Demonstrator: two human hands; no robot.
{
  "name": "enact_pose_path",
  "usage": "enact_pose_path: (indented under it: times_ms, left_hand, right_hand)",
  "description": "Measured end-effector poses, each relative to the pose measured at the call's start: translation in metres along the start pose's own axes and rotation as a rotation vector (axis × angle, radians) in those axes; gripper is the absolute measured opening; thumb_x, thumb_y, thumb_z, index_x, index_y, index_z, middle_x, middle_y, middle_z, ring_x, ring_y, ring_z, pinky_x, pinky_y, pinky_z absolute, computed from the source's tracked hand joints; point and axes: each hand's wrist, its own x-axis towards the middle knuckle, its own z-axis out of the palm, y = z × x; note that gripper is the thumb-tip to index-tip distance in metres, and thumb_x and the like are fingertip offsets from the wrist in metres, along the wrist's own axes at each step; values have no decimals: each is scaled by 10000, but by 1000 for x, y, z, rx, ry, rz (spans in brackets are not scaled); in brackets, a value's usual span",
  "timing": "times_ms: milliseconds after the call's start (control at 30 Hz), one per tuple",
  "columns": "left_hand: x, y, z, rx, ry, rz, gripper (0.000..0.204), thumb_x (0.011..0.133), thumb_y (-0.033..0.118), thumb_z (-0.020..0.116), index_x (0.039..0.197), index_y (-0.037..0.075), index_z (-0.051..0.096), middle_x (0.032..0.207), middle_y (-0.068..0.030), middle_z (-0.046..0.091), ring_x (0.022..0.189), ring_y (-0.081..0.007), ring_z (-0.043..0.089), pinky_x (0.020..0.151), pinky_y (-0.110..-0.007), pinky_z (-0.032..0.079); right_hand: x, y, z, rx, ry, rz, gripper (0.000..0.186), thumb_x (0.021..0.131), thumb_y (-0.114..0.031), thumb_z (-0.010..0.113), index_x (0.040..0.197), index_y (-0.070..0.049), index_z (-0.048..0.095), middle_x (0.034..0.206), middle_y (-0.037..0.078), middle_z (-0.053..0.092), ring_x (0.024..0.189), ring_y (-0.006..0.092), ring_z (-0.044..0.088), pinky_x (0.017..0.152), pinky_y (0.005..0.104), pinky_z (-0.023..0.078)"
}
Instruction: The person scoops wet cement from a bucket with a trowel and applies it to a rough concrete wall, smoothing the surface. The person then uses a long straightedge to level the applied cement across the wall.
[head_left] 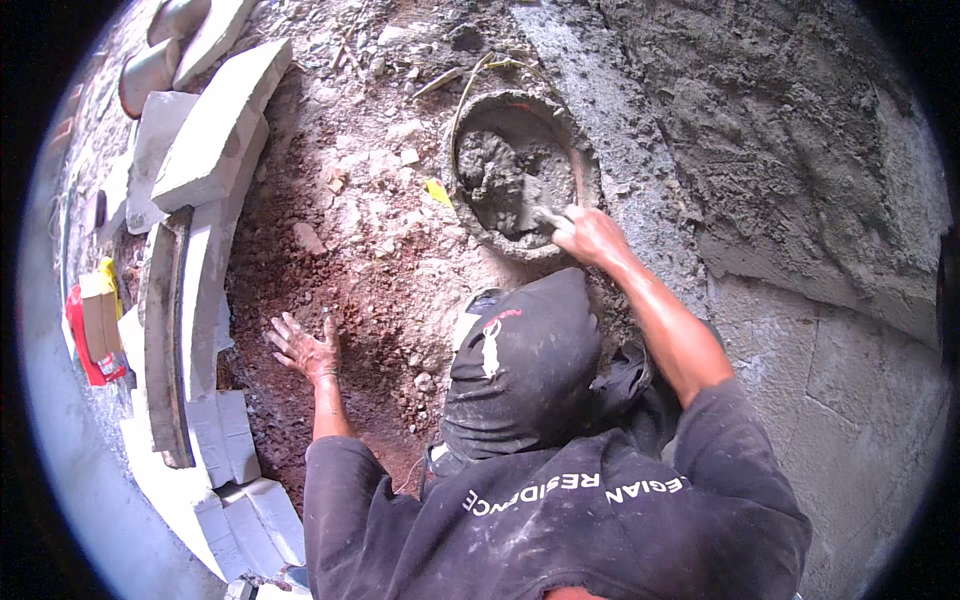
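My right hand (592, 236) is closed at the near right rim of a round bucket (478, 232). It grips what looks like a trowel (541, 212), smeared grey, whose blade dips into the mortar. Wet grey mortar (487, 165) is heaped on the left side inside the bucket and lies lower on the right. Off to the left, my left hand (308, 348) hovers over or rests near the reddish soil, fingers spread and holding nothing. Whether it touches the ground I cannot tell.
White blocks (215, 150) line the left, with a long mortar-stained bar (165, 330) against them. Beyond lies a red and yellow packet (97, 320). A rough mortared wall (790, 140) rises on the right. My bent knee (525, 365) is between my arms.
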Motion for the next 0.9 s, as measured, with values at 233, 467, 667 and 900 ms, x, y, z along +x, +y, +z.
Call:
enact_pose_path:
  times_ms: [233, 467, 667, 900]
  left_hand:
    - [7, -9, 19, 127, 331, 205, 835, 770, 668, 412, 1378, 130, 216, 1420, -139, 194, 1278, -394, 201, 931, -596, 280]
    - [7, -6, 14, 173, -28, -13, 854, 774, 710, 311, 1399, 156, 135, 1456, -92, 98, 1331, -329, 75, 994, -604, 139]
    - [12, 8, 1, 225, -142, -44, 847, 778, 710, 297, 1401, 162, 128, 1457, -88, 99, 1336, -314, 63, 1010, -580, 131]
    - [2, 2, 9, 268, -16, -33, 844, 779, 706, 306, 1398, 154, 146, 1453, -85, 117, 1332, -318, 79, 990, -604, 161]
  right_hand:
    - [-65, 45, -36, 144, 173, -229, 346, 719, -331, 592, 911, -43, 595, 882, 157, 615, 792, 325, 599, 702, 380, 486]
    - [-184, 86, -159, 467, 87, -183, 303, 738, -252, 616, 906, 0, 612, 855, 108, 621, 735, 217, 605, 657, 330, 490]
    - [-280, 180, -226, 741, 550, 595, 374, 733, -266, 605, 1013, -20, 582, 716, 28, 550, 597, 96, 507, 524, 250, 421]
    - [-368, 153, -250, 373, 638, 705, 312, 754, -236, 594, 985, -28, 585, 718, 20, 546, 629, 105, 515, 558, 280, 439]
